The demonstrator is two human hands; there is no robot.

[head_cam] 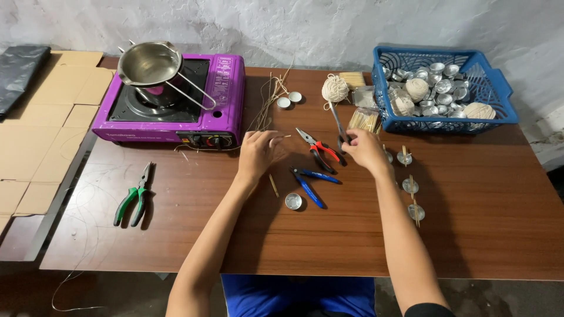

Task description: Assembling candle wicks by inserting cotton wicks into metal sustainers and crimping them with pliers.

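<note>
At frame centre, my left hand (257, 154) pinches a wick strand (281, 138), my right hand (363, 149) grips scissors (339, 124); strand uncut

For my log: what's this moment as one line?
left hand: holds wick stick | right hand: on scissors | red pliers: between hands

Red-handled pliers (320, 151) and blue-handled pliers (309, 181) lying between the two hands, blue basket (496, 88) and tin cups (406, 157) crowding beyond the right hand (363, 149), bare tabletop (194, 194) open left of the left hand (257, 154), purple stove (176, 100) blocking farther back.
</note>
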